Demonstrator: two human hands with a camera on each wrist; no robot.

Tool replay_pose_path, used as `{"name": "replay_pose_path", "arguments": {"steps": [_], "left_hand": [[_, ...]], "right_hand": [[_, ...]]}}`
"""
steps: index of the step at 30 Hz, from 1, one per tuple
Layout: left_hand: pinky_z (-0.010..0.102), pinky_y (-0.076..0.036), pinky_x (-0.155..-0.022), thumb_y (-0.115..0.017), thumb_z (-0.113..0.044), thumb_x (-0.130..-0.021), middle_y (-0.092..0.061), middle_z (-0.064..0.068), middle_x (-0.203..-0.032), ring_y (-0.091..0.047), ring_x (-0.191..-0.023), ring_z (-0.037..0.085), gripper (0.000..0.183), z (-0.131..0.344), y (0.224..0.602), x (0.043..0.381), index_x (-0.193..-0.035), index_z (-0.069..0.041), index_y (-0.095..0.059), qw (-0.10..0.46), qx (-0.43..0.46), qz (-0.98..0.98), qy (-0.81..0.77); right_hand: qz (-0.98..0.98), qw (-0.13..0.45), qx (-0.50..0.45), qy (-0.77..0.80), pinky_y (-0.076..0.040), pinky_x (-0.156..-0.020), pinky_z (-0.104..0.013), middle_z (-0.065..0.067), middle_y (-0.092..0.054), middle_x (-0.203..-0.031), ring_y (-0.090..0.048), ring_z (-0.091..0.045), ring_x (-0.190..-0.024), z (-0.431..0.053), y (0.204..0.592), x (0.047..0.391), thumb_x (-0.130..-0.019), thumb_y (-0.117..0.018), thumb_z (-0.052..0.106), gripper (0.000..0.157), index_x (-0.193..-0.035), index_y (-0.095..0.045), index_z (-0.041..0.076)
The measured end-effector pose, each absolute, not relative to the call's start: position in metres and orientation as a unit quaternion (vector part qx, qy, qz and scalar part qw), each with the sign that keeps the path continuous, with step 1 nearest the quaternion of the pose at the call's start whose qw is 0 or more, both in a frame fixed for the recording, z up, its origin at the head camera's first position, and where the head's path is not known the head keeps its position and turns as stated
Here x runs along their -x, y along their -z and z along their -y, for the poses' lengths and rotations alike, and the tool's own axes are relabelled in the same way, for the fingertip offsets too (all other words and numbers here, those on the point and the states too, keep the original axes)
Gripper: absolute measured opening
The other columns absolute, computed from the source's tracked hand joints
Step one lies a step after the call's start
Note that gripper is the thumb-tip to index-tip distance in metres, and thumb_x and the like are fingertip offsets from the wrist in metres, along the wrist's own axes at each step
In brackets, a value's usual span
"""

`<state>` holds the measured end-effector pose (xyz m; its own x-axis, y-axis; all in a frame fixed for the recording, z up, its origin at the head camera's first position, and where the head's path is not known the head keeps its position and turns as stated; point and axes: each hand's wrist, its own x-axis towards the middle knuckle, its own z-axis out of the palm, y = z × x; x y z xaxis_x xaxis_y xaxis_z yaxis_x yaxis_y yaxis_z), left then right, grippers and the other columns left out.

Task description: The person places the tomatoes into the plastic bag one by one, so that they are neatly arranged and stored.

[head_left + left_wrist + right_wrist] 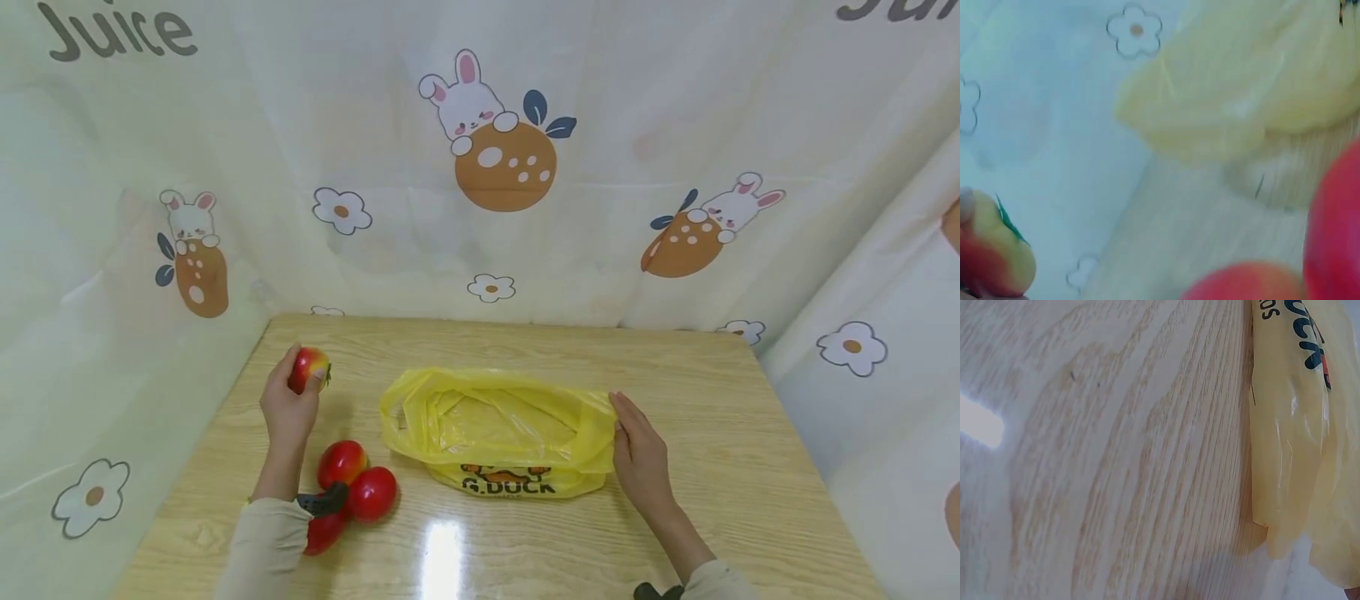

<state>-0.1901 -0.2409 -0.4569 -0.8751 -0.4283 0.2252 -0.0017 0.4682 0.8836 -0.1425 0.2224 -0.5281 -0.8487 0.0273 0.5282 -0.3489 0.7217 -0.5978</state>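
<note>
In the head view my left hand (291,404) grips a red-and-yellow fruit (308,369) with a green leafy tip, raised over the table's far left part. The same held fruit (994,250) is at the lower left of the left wrist view. A yellow plastic bag (517,482) with a printed "G.DUCK" stands mid-table, its mouth spread wide. My right hand (643,454) holds the bag's right rim between thumb and fingers. Several more red fruits (372,494) lie together beside my left forearm, one partly hidden by the wrist strap.
The wood-grain table (720,500) meets a pale curtain (360,275) printed with rabbits and flowers at its back and sides. Black wrist mounts (324,500) sit near both sleeves. Light glares off the table in front of the bag.
</note>
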Motion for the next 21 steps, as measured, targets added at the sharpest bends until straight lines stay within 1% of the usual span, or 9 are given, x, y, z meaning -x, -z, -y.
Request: {"name": "replay_pose_path", "arguments": {"steps": [2,5,10,13,15,18,20,21], "left_hand": [[0.052,-0.036,-0.111,-0.065,0.000,-0.092,-0.047,0.023,-0.146,-0.042,-0.136,0.040,0.054,0.234,0.450,0.190,-0.143,-0.004,-0.049,0.205,-0.127,0.813,0.530],[0.047,-0.035,-0.113,-0.063,0.000,-0.093,-0.044,0.019,-0.149,-0.041,-0.137,0.035,0.055,0.223,0.442,0.190,-0.145,-0.006,-0.047,0.176,-0.123,0.797,0.565],[0.044,-0.038,-0.112,-0.061,-0.003,-0.095,-0.042,0.014,-0.153,-0.042,-0.137,0.032,0.056,0.205,0.435,0.188,-0.148,-0.010,-0.045,0.135,-0.112,0.790,0.588],[0.044,-0.039,-0.111,-0.062,-0.003,-0.094,-0.041,0.013,-0.153,-0.042,-0.138,0.032,0.056,0.194,0.433,0.188,-0.147,-0.009,-0.045,0.127,-0.091,0.792,0.591],[0.046,-0.041,-0.109,-0.063,-0.001,-0.093,-0.042,0.015,-0.152,-0.044,-0.137,0.034,0.056,0.185,0.432,0.188,-0.146,-0.008,-0.046,0.129,-0.075,0.795,0.588],[0.050,-0.046,-0.103,-0.066,0.002,-0.090,-0.044,0.019,-0.149,-0.047,-0.132,0.038,0.055,0.169,0.433,0.187,-0.143,-0.005,-0.050,0.141,-0.040,0.809,0.569],[0.052,-0.048,-0.099,-0.068,0.003,-0.088,-0.046,0.022,-0.147,-0.048,-0.130,0.042,0.055,0.155,0.435,0.186,-0.140,-0.005,-0.053,0.151,-0.007,0.826,0.543],[0.052,-0.049,-0.097,-0.070,0.002,-0.087,-0.046,0.024,-0.145,-0.049,-0.129,0.043,0.055,0.148,0.438,0.186,-0.139,-0.005,-0.054,0.157,0.013,0.837,0.525]], "right_hand": [[0.888,0.264,-0.092,-0.364,-0.028,-0.104,-0.008,-0.025,-0.054,-0.138,-0.052,-0.042,-0.126,-0.222,0.529,0.142,-0.095,-0.048,-0.009,0.042,-0.137,-0.053,-0.004],[0.885,0.267,-0.095,-0.369,-0.022,-0.102,0.000,-0.026,-0.054,-0.137,-0.053,-0.044,-0.126,-0.221,0.529,0.143,-0.094,-0.048,-0.010,0.043,-0.136,-0.053,-0.005],[0.884,0.267,-0.099,-0.371,-0.019,-0.101,0.002,-0.027,-0.054,-0.137,-0.052,-0.045,-0.126,-0.221,0.529,0.143,-0.093,-0.048,-0.011,0.043,-0.136,-0.053,-0.006],[0.887,0.267,-0.096,-0.365,-0.020,-0.102,0.000,-0.026,-0.055,-0.137,-0.053,-0.044,-0.125,-0.220,0.529,0.143,-0.093,-0.049,-0.011,0.043,-0.136,-0.054,-0.006],[0.889,0.266,-0.094,-0.362,-0.022,-0.103,-0.003,-0.025,-0.055,-0.137,-0.053,-0.043,-0.125,-0.220,0.529,0.142,-0.093,-0.049,-0.010,0.043,-0.136,-0.054,-0.005],[0.890,0.265,-0.093,-0.358,-0.032,-0.106,-0.013,-0.024,-0.055,-0.137,-0.054,-0.042,-0.125,-0.221,0.529,0.142,-0.094,-0.049,-0.009,0.043,-0.136,-0.054,-0.004],[0.890,0.268,-0.093,-0.358,-0.040,-0.105,-0.021,-0.025,-0.055,-0.137,-0.054,-0.043,-0.125,-0.221,0.530,0.141,-0.094,-0.049,-0.010,0.042,-0.136,-0.054,-0.005],[0.889,0.269,-0.093,-0.359,-0.040,-0.105,-0.020,-0.026,-0.055,-0.137,-0.054,-0.043,-0.124,-0.221,0.530,0.141,-0.094,-0.049,-0.010,0.043,-0.136,-0.053,-0.005]]}}
